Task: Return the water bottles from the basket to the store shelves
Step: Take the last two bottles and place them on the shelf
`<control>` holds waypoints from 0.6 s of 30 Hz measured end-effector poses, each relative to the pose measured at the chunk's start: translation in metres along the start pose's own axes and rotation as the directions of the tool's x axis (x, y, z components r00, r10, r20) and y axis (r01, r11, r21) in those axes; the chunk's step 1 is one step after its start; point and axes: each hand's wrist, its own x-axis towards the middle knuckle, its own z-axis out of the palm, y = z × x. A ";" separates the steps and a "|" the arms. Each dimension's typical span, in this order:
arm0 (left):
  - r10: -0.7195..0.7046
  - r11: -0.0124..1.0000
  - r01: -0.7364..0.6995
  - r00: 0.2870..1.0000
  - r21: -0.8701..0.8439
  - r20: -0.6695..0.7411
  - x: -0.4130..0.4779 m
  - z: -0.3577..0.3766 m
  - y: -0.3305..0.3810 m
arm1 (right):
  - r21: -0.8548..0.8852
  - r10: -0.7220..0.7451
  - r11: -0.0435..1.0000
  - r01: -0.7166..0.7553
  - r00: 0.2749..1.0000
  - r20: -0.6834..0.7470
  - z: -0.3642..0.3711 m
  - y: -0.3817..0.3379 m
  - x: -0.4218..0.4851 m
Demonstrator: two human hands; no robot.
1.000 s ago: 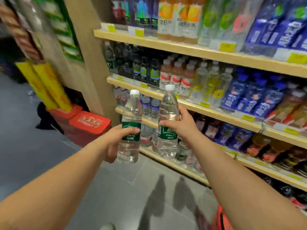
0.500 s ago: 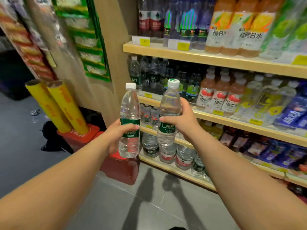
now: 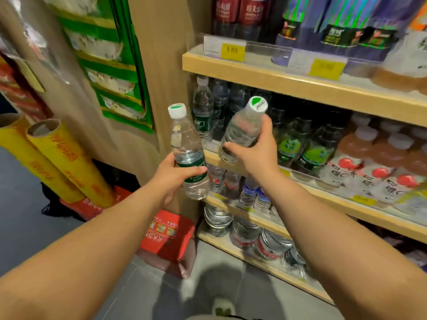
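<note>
My left hand [image 3: 172,175] grips a clear water bottle [image 3: 186,147] with a green label and white cap, held nearly upright just left of the shelf unit. My right hand [image 3: 256,150] holds a second water bottle [image 3: 242,127] of the same kind, tilted with its cap toward me and its base at the front edge of the second shelf [image 3: 309,190]. One matching green-label bottle [image 3: 203,109] stands at the left end of that shelf. The basket is out of view.
Dark bottles [image 3: 298,139] and pink drinks [image 3: 369,167] fill the second shelf to the right. Smaller water bottles [image 3: 251,192] stand on the shelf below, large ones [image 3: 245,232] at the bottom. A wooden side panel [image 3: 159,72], yellow rolls [image 3: 55,155] and a red box [image 3: 168,236] are on the left.
I have moved closer to the shelves. My right hand has tipped its bottle and brought it to the second shelf's left end; my left hand's bottle has stayed near upright.
</note>
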 end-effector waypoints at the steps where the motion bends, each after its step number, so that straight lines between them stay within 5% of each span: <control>1: 0.000 1.000 0.000 1.000 0.010 0.010 0.011 -0.001 0.001 | -0.008 -0.016 1.000 0.016 0.999 -0.029 0.006 0.003 0.010; 10: 0.027 0.986 -0.057 0.983 0.156 0.183 0.084 -0.015 -0.013 | -0.084 0.044 0.994 -0.065 0.971 -0.235 0.067 0.037 0.064; 18: -0.005 0.984 -0.052 0.947 0.170 0.322 0.104 -0.027 -0.016 | -0.312 0.265 0.894 -0.322 0.941 -0.212 0.086 0.054 0.113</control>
